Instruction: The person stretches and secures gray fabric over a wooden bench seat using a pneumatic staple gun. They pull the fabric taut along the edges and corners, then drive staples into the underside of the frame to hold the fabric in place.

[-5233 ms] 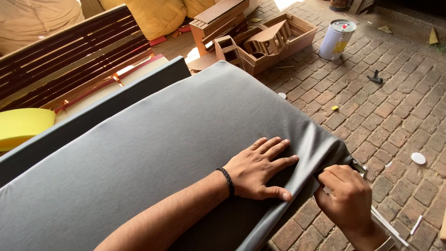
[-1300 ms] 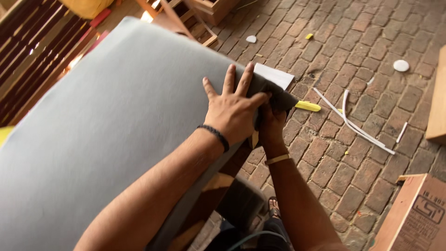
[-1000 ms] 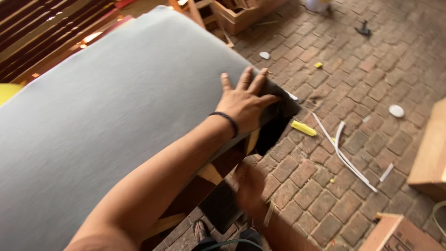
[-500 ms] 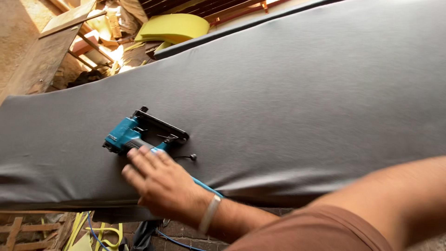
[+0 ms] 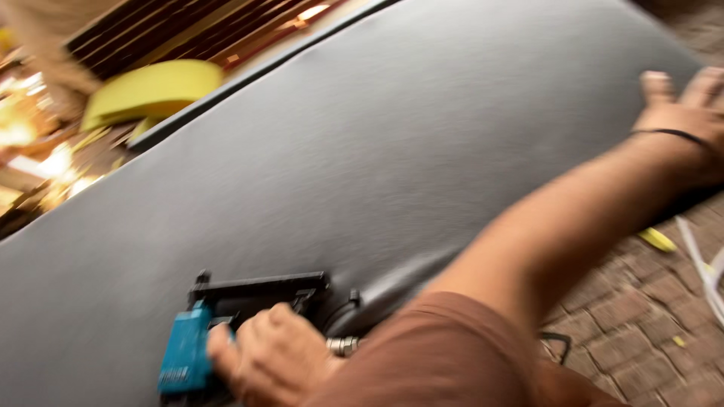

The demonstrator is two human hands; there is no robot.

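Grey padded panel (image 5: 392, 151) carries blue staple gun (image 5: 226, 324)

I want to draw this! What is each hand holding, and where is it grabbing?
The right hand grips the blue and black staple gun around its handle. The left hand holds nothing, just presses flat on the grey fabric.

The left arm (image 5: 558, 226) is stretched far out to the right, and the left hand (image 5: 690, 113) lies flat with spread fingers. The right hand (image 5: 271, 362) is low and near the body, with fingers curled closed in a grip.
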